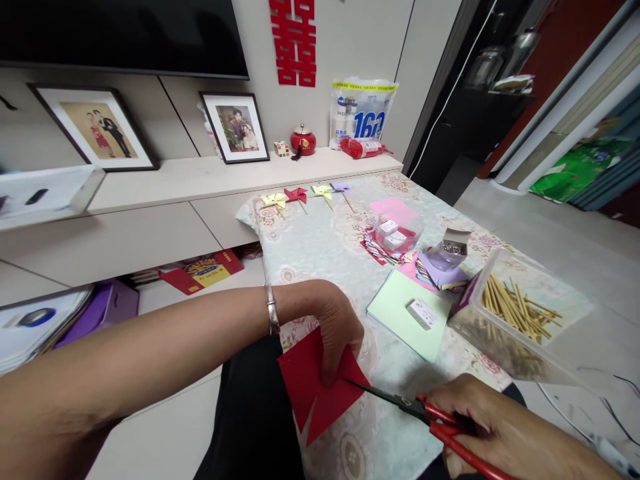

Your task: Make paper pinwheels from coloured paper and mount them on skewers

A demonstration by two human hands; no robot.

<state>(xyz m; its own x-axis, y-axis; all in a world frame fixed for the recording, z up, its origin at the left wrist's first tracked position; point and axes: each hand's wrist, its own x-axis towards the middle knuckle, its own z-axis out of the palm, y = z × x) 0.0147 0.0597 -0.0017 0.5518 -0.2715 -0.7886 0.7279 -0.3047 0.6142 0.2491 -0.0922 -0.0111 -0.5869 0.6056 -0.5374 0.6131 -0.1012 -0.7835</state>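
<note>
My left hand [340, 323] pinches a red square of paper [325, 407], thumb on top and fingers folded behind it. A slit runs inward from the paper's lower edge. In my right hand [480, 413] is a pair of scissors [400, 400] with red handles and dark blades. The blades look closed together, and their tip points at the right part of the paper, near my left thumb. Whether the tip touches the paper I cannot tell. Beyond lie paper pinwheels on sticks, among them a red one [296, 195] and a purple one [341, 188].
A stack of pale green paper [400, 313] carries a small white box [423, 313]. To its right stands a clear plastic bin [520, 353] of wooden sticks [520, 307]. Behind are coloured paper strips [377, 248], an open box of pins [454, 248] and a floral tablecloth [320, 247].
</note>
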